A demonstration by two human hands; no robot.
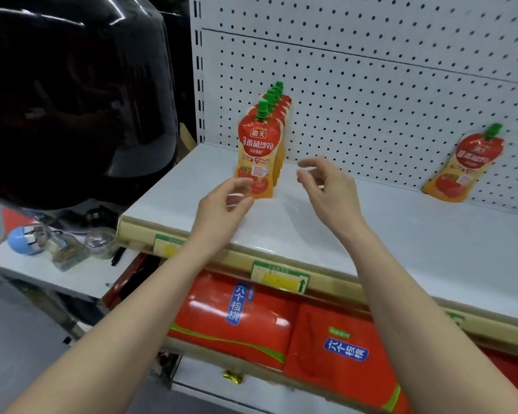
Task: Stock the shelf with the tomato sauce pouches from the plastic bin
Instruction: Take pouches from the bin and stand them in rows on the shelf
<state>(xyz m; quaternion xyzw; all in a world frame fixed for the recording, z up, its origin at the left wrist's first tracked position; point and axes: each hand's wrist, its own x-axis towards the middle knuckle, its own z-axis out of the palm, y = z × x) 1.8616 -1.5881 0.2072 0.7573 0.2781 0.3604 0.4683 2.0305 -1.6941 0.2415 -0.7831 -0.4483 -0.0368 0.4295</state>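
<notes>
Here, fingers of the left hand (222,201) curl against the front pouch (259,150), grip unclear; the right hand (329,186), fingers spread and empty, hovers beside it. A nudge could domino the row (275,95).

Shelf (401,234): white board, pegboard (371,100) behind.
Far left: row of tomato sauce pouches (259,150), upright.
Far right: single pouch (464,165), leaning on pegboard.

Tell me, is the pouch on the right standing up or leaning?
Leaning. The lone pouch tilts back against the pegboard, base on the shelf.
</notes>
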